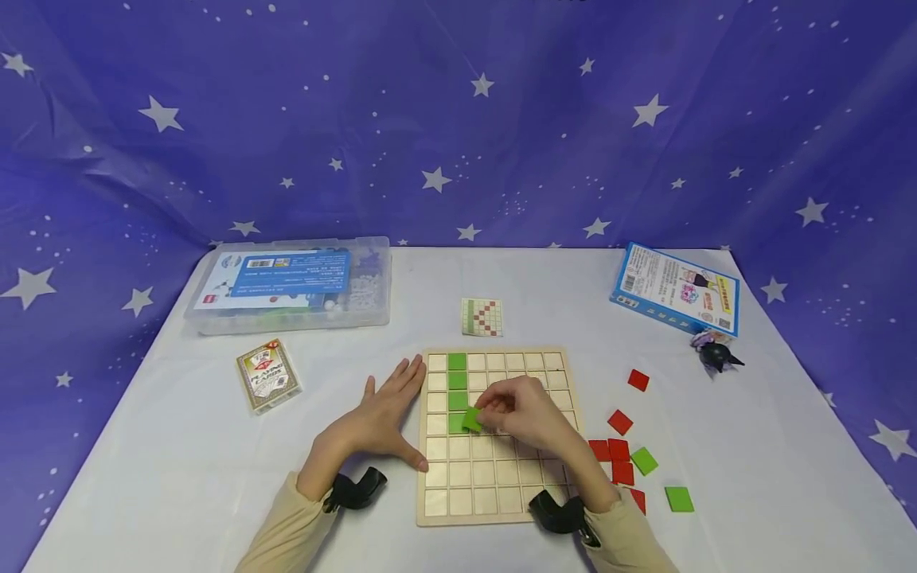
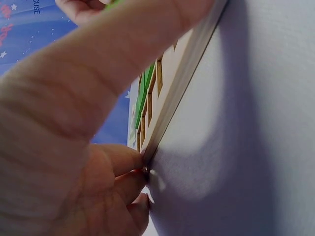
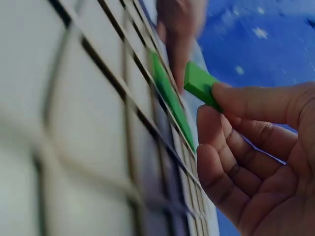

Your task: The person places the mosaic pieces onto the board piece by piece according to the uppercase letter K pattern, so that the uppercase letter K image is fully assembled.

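Note:
A wooden grid board (image 1: 438,503) lies on the table, with a line of green square tiles (image 1: 457,380) set in its second column from the left, from the top row down. Between thumb and fingertips my right hand (image 1: 526,414) pinches another green tile (image 3: 201,84), tilted over the board beside the lowest green tile of that line. My left hand (image 1: 380,418) is spread along the board's left edge, fingertips at its upper part and thumb lower down. In the left wrist view, the fingers (image 2: 129,160) touch the board's side.
Loose red tiles (image 1: 620,422) and two green tiles (image 1: 679,499) lie right of the board. Behind it is a small pattern card (image 1: 482,317). A clear plastic case (image 1: 294,318) and a playing-card box (image 1: 268,376) stand left; a blue box (image 1: 677,290) and small black figure (image 1: 716,356) stand right.

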`<state>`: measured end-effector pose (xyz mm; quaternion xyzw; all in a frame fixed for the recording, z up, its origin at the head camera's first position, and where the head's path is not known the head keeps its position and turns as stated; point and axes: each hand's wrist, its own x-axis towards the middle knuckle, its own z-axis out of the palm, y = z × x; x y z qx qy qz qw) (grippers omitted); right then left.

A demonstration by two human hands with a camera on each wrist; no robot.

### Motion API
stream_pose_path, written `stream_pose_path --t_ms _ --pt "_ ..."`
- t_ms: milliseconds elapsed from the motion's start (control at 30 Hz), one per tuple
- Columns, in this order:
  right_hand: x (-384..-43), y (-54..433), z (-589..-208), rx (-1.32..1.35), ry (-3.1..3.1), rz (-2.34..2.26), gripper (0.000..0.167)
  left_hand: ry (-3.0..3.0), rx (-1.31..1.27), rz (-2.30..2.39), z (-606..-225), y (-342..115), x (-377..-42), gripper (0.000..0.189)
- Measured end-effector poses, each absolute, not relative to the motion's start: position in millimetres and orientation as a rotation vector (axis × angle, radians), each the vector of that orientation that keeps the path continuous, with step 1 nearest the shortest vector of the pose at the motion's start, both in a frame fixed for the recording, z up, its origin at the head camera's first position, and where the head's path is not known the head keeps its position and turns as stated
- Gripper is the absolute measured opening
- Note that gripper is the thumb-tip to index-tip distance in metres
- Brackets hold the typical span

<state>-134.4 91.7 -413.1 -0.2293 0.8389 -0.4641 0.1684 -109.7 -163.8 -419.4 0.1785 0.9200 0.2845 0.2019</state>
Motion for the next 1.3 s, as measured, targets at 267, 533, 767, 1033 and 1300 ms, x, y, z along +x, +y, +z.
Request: stream_pose_path --t_ms 267,533,767,1033,1300 --pt "-124.6 64.6 -418.9 -0.774 2.380 -1.150 0.007 2.572 0.494 0.791 -419.1 -163.8 -109.7 0.135" --pt "-116.2 61.5 -414.4 -0.901 2.542 -0.910 0.014 2.570 0.490 0.802 -420.2 -164.0 -110.0 0.135" --pt "-115.4 63.2 -413.2 -0.838 2.434 -0.955 0.018 2.571 0.497 0.799 -420.7 -164.0 -110.2 0.134" --pt "-111.4 80.5 -413.1 -0.803 2.291 -1.142 0.029 2.571 0.497 0.784 -420.3 -163.1 -111.3 0.135" --pt "-107.1 133.2 -420.9 -0.764 2.202 -1.356 0.023 2.576 0.512 0.769 -420.6 -163.0 -110.7 0.135"
